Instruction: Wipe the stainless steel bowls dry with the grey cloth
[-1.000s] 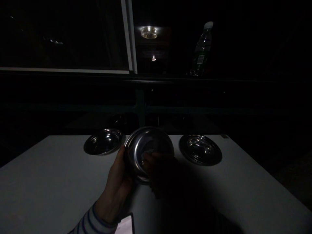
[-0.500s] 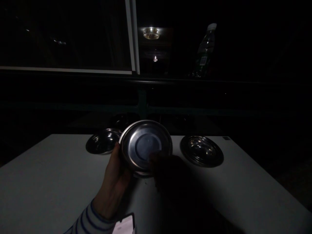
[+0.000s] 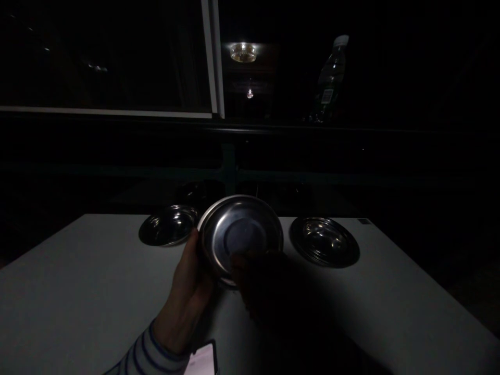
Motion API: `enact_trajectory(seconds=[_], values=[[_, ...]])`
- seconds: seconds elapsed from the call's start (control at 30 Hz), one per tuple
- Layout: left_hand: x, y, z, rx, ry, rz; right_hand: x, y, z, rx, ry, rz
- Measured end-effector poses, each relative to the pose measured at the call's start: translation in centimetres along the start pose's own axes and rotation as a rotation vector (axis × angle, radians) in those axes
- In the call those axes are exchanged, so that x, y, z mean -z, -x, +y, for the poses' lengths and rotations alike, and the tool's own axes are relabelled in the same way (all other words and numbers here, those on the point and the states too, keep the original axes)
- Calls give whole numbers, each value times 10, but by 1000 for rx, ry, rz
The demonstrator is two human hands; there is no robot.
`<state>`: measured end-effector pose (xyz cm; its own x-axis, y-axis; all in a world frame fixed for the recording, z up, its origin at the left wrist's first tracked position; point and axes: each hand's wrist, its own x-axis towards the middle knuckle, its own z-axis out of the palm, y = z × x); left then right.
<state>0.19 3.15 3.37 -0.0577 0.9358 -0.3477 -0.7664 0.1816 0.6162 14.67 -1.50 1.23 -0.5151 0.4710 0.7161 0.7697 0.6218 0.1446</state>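
Observation:
A shiny stainless steel bowl [image 3: 244, 221] is held tilted up above the table, its round centre turned toward me. My left hand [image 3: 189, 291] grips it by the left edge, thumb along the rim and fingers behind. A second pale rim edge shows at its upper left; I cannot tell if another bowl is stacked with it. My right hand [image 3: 253, 281] is in deep shadow, its bunched fingers against the lower part of the bowl. Darkness hides whatever those fingers may hold.
On the white table [image 3: 97, 291] stand a metal bowl [image 3: 167, 226] at the back left and nested metal bowls [image 3: 324, 242] at the right. A lit phone [image 3: 201, 359] lies at the front edge. Beyond, a plastic bottle [image 3: 330, 78] stands near the window frame [image 3: 213, 57].
The bowl and my left hand have shifted slightly right. My right hand's fingers have moved a little left and down across the bowl.

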Motion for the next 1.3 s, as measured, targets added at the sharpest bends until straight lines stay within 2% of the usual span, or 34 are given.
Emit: enact_trajectory(seconds=[0.1,0.23,0.3,0.4,0.63,0.83,1.0,1.1,1.3], values=[[-3,0,5,-55,-13,44,1,5,0,-9,37,104],[-6,3,6,-1,-36,39,3,4,-1,2,46,32],[-6,3,8,-33,-29,43,1,3,3,13,42,6],[-6,2,11,-83,-18,28,-2,3,11,46,53,61],[-4,4,9,-53,-26,29,0,5,13,62,77,140],[-3,5,3,43,-85,26,17,-6,35,-22,103,111],[-3,0,10,-75,-53,42,11,-1,26,45,57,68],[-3,1,11,-73,-26,49,6,2,24,64,54,66],[-8,12,-2,39,-69,51,7,-3,34,-84,132,110]])
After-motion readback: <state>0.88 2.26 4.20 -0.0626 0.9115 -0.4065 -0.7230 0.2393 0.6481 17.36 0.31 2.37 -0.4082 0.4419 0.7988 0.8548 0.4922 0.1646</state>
